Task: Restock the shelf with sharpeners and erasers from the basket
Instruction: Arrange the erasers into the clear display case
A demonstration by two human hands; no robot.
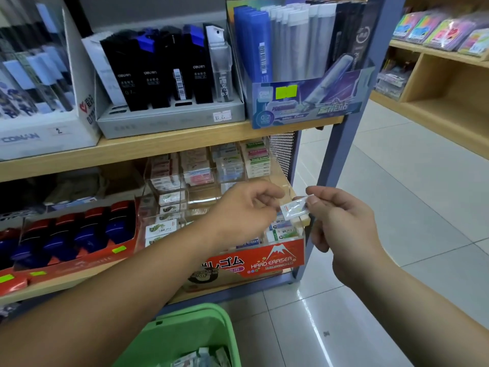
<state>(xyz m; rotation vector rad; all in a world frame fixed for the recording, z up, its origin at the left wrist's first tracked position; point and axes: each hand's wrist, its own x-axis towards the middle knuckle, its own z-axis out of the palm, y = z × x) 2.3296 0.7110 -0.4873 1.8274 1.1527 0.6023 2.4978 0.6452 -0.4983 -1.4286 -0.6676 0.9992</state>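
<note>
Green basket [185,329] is set below; eraser [293,209] is pinched by right hand [341,223], left hand [243,210] grip cannot be told; it could be dropped mid-handover.

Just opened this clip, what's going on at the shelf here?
A person is restocking a stationery shelf. The right hand pinches a small wrapped eraser, and the left hand grips its other end. Both are just in front of the clear eraser display on the lower shelf. That display already holds stacks of erasers in its compartments. The green basket below the arms has more wrapped packets in it, so stock is left to put out.
</note>
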